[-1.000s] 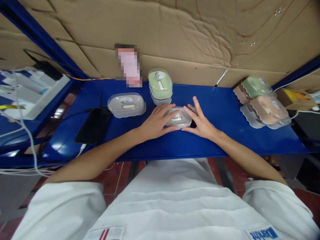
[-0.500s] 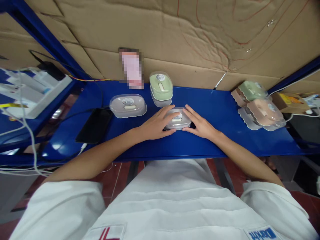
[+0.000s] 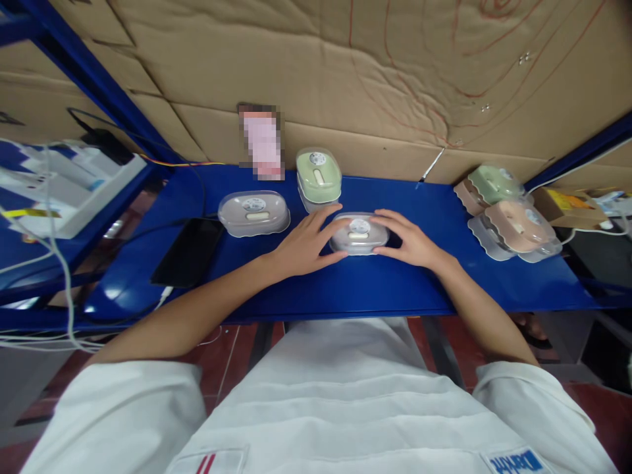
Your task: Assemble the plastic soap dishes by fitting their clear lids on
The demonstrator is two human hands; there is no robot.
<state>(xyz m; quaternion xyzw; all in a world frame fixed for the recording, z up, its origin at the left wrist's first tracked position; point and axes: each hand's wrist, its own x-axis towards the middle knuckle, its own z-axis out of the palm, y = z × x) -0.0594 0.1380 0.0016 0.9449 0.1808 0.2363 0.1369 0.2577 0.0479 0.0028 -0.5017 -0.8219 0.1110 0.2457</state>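
Your left hand and right hand press on the grey box, fingers spread on its 2 ends. It sits on the desk, just in front of the green box. Push unevenly and it could slide into that one.

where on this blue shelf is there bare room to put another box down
The widest bare patch of the blue shelf lies between the right hand and the pile of boxes at the right end. A bare front strip runs under both forearms. It is crowded left of the left hand: grey box, green box, black phone and cables.
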